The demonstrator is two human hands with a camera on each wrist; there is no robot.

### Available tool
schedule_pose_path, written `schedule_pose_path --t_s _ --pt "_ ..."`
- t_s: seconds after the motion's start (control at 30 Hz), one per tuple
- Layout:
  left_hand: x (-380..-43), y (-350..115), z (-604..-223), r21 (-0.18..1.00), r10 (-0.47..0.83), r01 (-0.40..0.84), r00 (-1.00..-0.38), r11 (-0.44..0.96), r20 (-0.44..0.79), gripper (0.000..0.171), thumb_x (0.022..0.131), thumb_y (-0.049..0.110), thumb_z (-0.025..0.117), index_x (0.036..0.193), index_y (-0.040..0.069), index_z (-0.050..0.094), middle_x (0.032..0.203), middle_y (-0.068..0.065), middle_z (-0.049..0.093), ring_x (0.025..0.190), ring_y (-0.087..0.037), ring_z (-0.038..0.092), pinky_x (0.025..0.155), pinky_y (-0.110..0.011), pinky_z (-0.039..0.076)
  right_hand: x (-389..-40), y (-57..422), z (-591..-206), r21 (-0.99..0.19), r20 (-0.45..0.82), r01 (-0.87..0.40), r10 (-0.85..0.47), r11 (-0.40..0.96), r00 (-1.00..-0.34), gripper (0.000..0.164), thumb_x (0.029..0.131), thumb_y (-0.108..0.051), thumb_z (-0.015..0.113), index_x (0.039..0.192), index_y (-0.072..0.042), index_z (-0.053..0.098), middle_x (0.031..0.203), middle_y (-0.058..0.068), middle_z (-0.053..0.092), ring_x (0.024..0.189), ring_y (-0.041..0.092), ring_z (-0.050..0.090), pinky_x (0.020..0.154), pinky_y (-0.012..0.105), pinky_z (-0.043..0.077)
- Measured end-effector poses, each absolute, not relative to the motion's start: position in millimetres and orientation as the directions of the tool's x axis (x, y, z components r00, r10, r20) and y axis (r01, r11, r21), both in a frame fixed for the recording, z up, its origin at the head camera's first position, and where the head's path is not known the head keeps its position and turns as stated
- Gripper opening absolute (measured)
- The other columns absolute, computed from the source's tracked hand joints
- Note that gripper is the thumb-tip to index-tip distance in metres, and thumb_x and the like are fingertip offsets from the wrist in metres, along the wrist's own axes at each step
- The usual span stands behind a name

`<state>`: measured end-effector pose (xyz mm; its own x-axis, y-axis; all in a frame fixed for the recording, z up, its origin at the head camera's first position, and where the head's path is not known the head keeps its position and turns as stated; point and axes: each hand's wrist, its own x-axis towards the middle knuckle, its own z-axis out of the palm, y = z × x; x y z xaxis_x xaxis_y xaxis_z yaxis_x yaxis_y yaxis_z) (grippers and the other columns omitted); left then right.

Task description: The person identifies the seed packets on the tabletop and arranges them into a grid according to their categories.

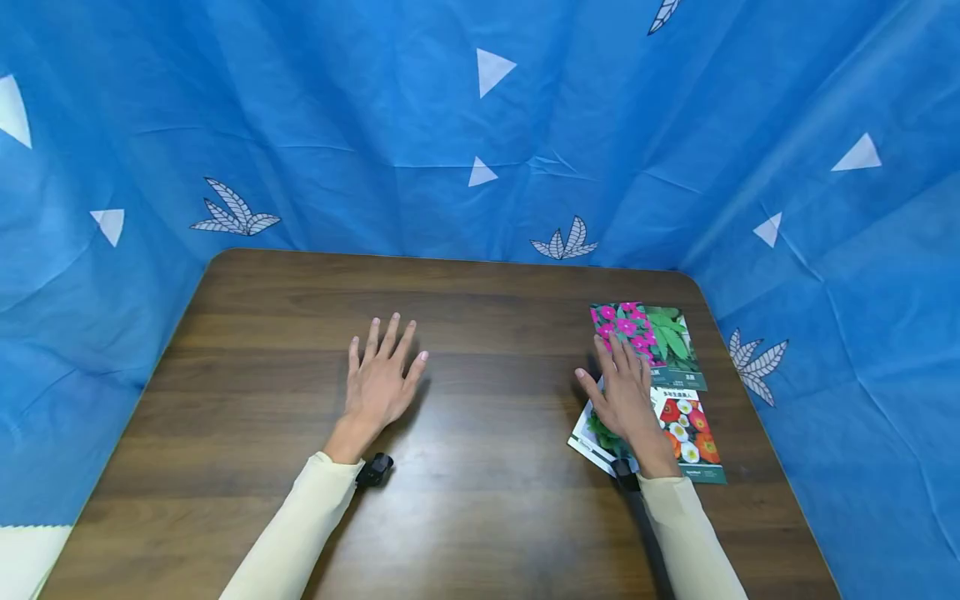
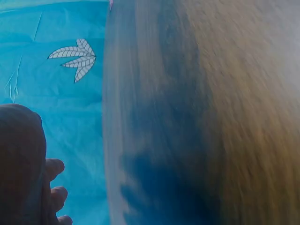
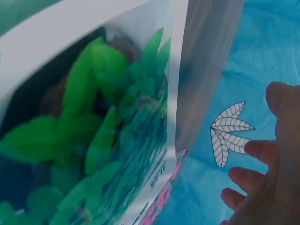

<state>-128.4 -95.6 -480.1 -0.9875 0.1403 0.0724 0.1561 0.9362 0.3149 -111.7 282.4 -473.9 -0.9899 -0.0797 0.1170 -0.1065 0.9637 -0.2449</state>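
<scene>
My left hand [image 1: 381, 379] is held palm down over the left half of the table, fingers straight and spread, with nothing in it. In the left wrist view, part of that hand [image 2: 21, 164] shows at the lower left. On the right, my right hand [image 1: 628, 404] extends over several seed packets, its fingers straight. Whether it touches them I cannot tell. Beneath it lies a tilted leafy-green packet [image 1: 600, 433], partly hidden. Its fingertips overlap a pink-flower packet [image 1: 618, 319], beside a green-leaf packet [image 1: 675, 337]. A red-and-white-flower packet [image 1: 692, 433] lies nearer, right of the wrist.
The dark wooden table [image 1: 480, 450] has rounded far corners. A blue cloth [image 1: 337, 108] with white triangles and leaf prints hangs behind it and along both sides. A black wrist camera [image 1: 374, 470] sits on the left wrist, another [image 1: 625, 474] on the right.
</scene>
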Motion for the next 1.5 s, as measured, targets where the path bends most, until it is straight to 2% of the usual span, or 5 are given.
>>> schedule_pose_path --t_s 0.57,0.8,1.07,1.27,1.5 --pt "-129 -52 -484 0.323 0.210 0.221 -0.975 0.920 0.069 0.061 0.096 0.060 0.015 0.151 0.033 0.007 0.160 0.005 -0.001 0.147 -0.024 -0.006 0.117 -0.059 0.005 -99 303 -483 -0.225 0.103 -0.070 -0.048 0.972 -0.994 0.070 0.095 -0.051 0.043 0.150 -0.014 0.022 0.155 0.019 0.019 0.140 0.043 0.017 0.111 0.065 0.008" --pt "-132 -41 -486 0.323 0.229 0.244 -0.970 0.915 0.082 0.062 0.097 0.059 0.018 0.151 0.029 0.016 0.160 0.003 0.002 0.148 -0.028 0.002 0.116 -0.059 0.007 -98 311 -487 -0.236 0.116 -0.069 -0.043 0.969 -0.992 0.069 0.095 -0.050 0.045 0.148 -0.011 0.026 0.155 0.019 0.019 0.141 0.041 0.016 0.110 0.066 0.008" --pt "-136 -23 -485 0.321 0.265 0.277 -0.961 0.906 0.082 0.061 0.097 0.059 0.016 0.151 0.031 0.011 0.160 0.004 0.003 0.148 -0.027 0.001 0.117 -0.058 0.007 -96 320 -489 -0.226 0.104 -0.047 -0.024 0.973 -0.994 0.069 0.095 -0.048 0.046 0.148 -0.009 0.025 0.155 0.019 0.017 0.141 0.043 0.015 0.110 0.066 0.007" --pt "-138 -9 -488 0.325 0.299 0.320 -0.947 0.890 0.113 0.061 0.097 0.058 0.019 0.150 0.027 0.019 0.159 0.000 0.011 0.147 -0.029 0.006 0.116 -0.059 0.008 -92 325 -493 -0.225 0.100 -0.019 0.004 0.974 -0.995 0.070 0.094 -0.052 0.044 0.148 -0.011 0.026 0.155 0.018 0.018 0.141 0.042 0.014 0.111 0.066 0.008" --pt "-140 7 -488 0.312 0.330 0.352 -0.936 0.882 0.121 0.061 0.097 0.058 0.019 0.150 0.028 0.019 0.159 -0.001 0.013 0.147 -0.029 0.008 0.116 -0.059 0.009 -89 332 -496 -0.252 0.091 -0.018 0.005 0.968 -0.996 0.070 0.095 -0.051 0.044 0.148 -0.010 0.026 0.155 0.020 0.018 0.141 0.043 0.014 0.110 0.066 0.007"
